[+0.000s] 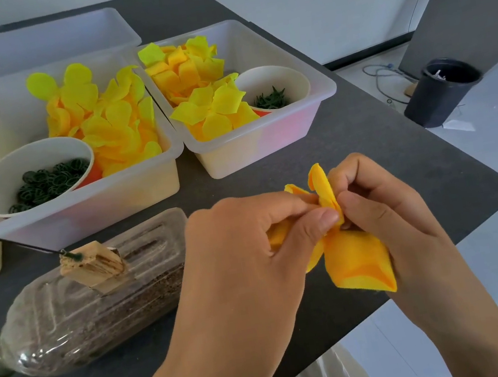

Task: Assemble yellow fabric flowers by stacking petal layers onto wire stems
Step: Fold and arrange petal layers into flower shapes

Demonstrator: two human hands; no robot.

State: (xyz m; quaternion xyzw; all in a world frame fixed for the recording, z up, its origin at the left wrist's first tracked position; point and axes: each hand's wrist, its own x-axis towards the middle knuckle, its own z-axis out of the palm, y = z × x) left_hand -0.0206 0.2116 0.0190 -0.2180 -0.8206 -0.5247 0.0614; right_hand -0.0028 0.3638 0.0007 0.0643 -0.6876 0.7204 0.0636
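Observation:
A yellow-orange fabric petal layer (358,257) hangs between both hands above the dark table's right part. My left hand (250,246) pinches its middle with thumb and forefinger. My right hand (383,199) pinches the same spot from the right, fingers curled. A thin dark wire stem (12,243) sticks up and to the left out of a wooden block (93,266) on a lying plastic bottle (80,306). Loose yellow petals fill the left bin (106,119) and the right bin (199,88).
A white cup of green rings (47,182) sits in the left bin, a white cup of green calyx pieces (271,98) in the right bin. An empty bin (38,42) stands behind. The table edge (445,242) runs close to my right hand. A black waste bin (441,92) stands on the floor.

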